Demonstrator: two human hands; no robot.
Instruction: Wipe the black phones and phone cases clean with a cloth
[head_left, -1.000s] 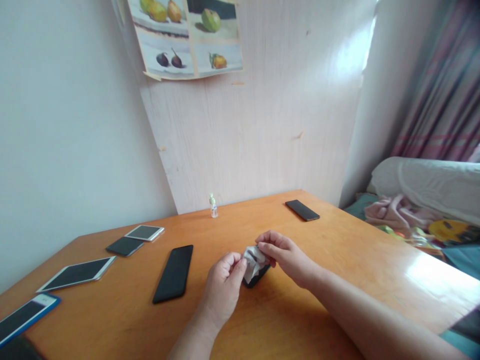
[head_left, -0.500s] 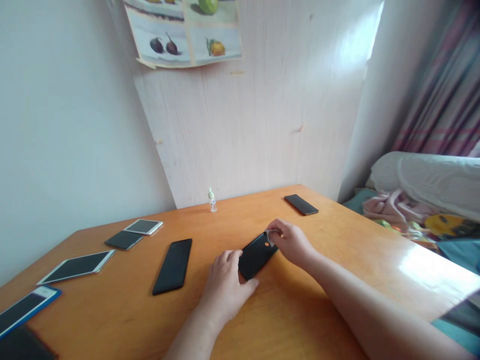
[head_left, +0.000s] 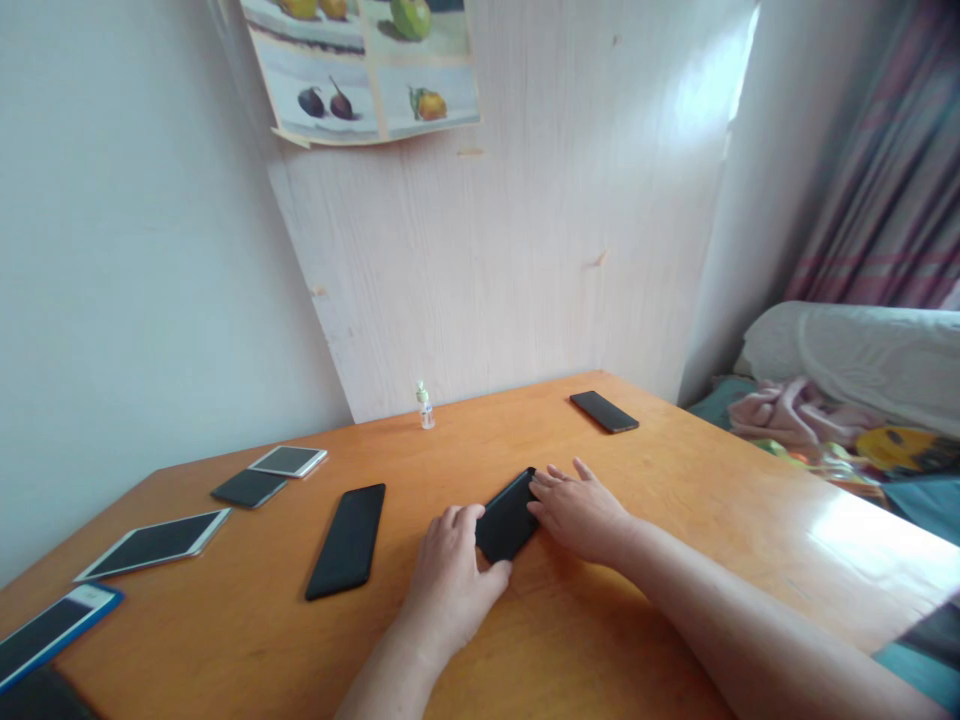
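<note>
A black phone case (head_left: 505,526) lies aslant on the wooden table (head_left: 570,650) between my two hands. My left hand (head_left: 456,575) grips its near left end, the fingers along one edge and the thumb at the near corner. My right hand (head_left: 579,512) rests over the far right end with its fingers stretched out and spread, covering the round hole there. Whether the small white cloth is under those fingers I cannot tell. Another black phone or case (head_left: 347,541) lies just left of my left hand.
On the left are a white-framed tablet or phone (head_left: 156,543), a white phone (head_left: 289,461) touching a dark one (head_left: 249,488), and a blue-edged phone (head_left: 56,632). A small spray bottle (head_left: 426,408) stands by the wall. Far right lies a dark phone (head_left: 604,411).
My right hand has gone from pinching a white cloth at the case's far end to lying flat with fingers spread. The cloth is out of sight. My left hand stays put.
</note>
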